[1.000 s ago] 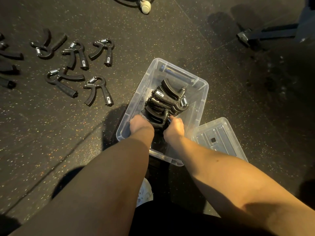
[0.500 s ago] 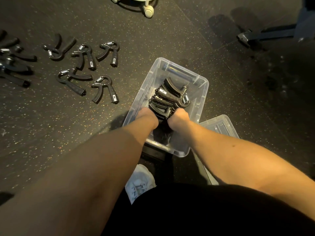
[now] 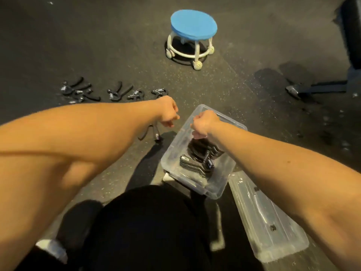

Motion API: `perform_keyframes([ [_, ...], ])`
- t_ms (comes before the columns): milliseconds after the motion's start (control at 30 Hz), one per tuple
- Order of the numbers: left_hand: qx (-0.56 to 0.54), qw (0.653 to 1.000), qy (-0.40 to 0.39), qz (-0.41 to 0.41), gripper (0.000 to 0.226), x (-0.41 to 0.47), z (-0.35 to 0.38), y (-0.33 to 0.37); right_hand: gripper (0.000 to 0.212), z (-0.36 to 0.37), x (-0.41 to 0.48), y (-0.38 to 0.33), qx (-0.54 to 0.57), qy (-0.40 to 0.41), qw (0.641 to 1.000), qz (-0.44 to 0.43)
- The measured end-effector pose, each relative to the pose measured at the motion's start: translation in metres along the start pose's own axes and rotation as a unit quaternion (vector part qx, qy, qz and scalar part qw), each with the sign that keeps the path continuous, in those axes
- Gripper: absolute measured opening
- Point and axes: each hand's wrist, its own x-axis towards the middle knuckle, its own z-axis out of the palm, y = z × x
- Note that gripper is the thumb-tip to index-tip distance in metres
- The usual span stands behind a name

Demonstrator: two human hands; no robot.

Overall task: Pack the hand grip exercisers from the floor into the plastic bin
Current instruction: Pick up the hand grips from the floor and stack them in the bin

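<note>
Left hand (image 3: 168,112) hangs in the air just off the bin's left side, fingers loosely curled and, as far as the blur allows, holding nothing. One hand grip exerciser (image 3: 150,132) lies on the dark floor under that wrist, partly hidden by the forearm. Further out and to the left, a loose row of exercisers (image 3: 117,91) lies on the floor, well apart from the bin; the blur makes the count uncertain, at least four.

Right hand (image 3: 205,122) is over the far end of the plastic bin (image 3: 221,185), also loosely curled, nothing in it. Below it, inside the bin, sits a stack of packed exercisers (image 3: 196,160), nested handles together, filling roughly the middle. There is room on either side of the stack.

Clear lid (image 3: 268,223) lies flat on the floor just beside the bin's right side, off the bin.

Judgement: a between-loads moment, with both hands free above the bin and the task partly done, several pieces not yet collected. Next move likely goes to the nearest piece, the one beneath the left wrist. It calls for a reach down and left, fingers closing round a handle and a lift clear of the bin wall. The piece should then be set alongside the stack rather than across it, so the rest fit.
</note>
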Motion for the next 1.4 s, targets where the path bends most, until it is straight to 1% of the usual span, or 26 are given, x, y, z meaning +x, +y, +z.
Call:
perform_keyframes([
  [67, 0.068, 0.997, 0.008, 0.020, 0.007, -0.004, -0.025, -0.006, 0.020, 0.010, 0.006, -0.017, 0.030, -0.027, 0.999, -0.013],
  [167, 0.126, 0.991, -0.002, 0.033, 0.016, -0.007, -0.058, -0.025, 0.025, 0.031, 0.009, -0.058, 0.069, -0.060, 0.995, -0.028],
  [333, 0.198, 0.980, -0.008, 0.016, 0.020, -0.001, -0.092, -0.079, 0.021, 0.074, 0.038, -0.103, 0.079, -0.095, 0.992, -0.020],
  [467, 0.205, 0.979, -0.020, 0.012, 0.031, 0.020, -0.094, -0.126, 0.028, 0.109, 0.074, -0.114, 0.025, -0.092, 0.995, -0.028],
  [567, 0.172, 0.985, -0.022, -0.009, 0.032, 0.046, -0.082, -0.163, 0.024, 0.131, 0.109, -0.106, -0.051, -0.090, 0.994, -0.039],
  [700, 0.151, 0.987, -0.025, -0.044, 0.025, 0.086, -0.051, -0.208, 0.023, 0.164, 0.149, -0.067, -0.162, -0.076, 0.984, -0.027],
  [767, 0.165, 0.984, -0.029, -0.057, 0.035, 0.101, -0.039, -0.222, 0.007, 0.180, 0.162, -0.046, -0.196, -0.065, 0.978, -0.001],
  [800, 0.171, 0.983, -0.031, -0.061, 0.041, 0.108, -0.034, -0.230, 0.016, 0.186, 0.167, -0.036, -0.208, -0.063, 0.976, 0.013],
  [867, 0.146, 0.985, -0.044, -0.079, 0.049, 0.122, -0.026, -0.246, 0.029, 0.195, 0.176, -0.023, -0.219, -0.063, 0.973, 0.032],
  [967, 0.090, 0.990, -0.055, -0.099, 0.055, 0.137, -0.015, -0.264, 0.037, 0.206, 0.187, -0.008, -0.209, -0.055, 0.974, 0.064],
  [1067, 0.047, 0.990, -0.065, -0.116, 0.064, 0.143, 0.001, -0.264, 0.036, 0.214, 0.189, -0.002, -0.222, -0.035, 0.971, 0.082],
  [1167, 0.009, 0.989, -0.056, -0.138, 0.062, 0.149, 0.013, -0.265, 0.029, 0.216, 0.190, -0.003, -0.222, -0.040, 0.971, 0.085],
  [1267, -0.124, 0.978, -0.056, -0.158, 0.060, 0.149, 0.017, -0.266, 0.036, 0.213, 0.188, -0.011, -0.177, -0.058, 0.977, 0.105],
  [1333, -0.196, 0.969, -0.043, -0.144, 0.056, 0.144, 0.013, -0.264, 0.037, 0.208, 0.184, -0.017, -0.155, -0.060, 0.981, 0.104],
  [1400, -0.232, 0.966, -0.033, -0.112, 0.047, 0.137, 0.005, -0.258, 0.029, 0.194, 0.172, -0.024, -0.128, -0.058, 0.986, 0.094],
])
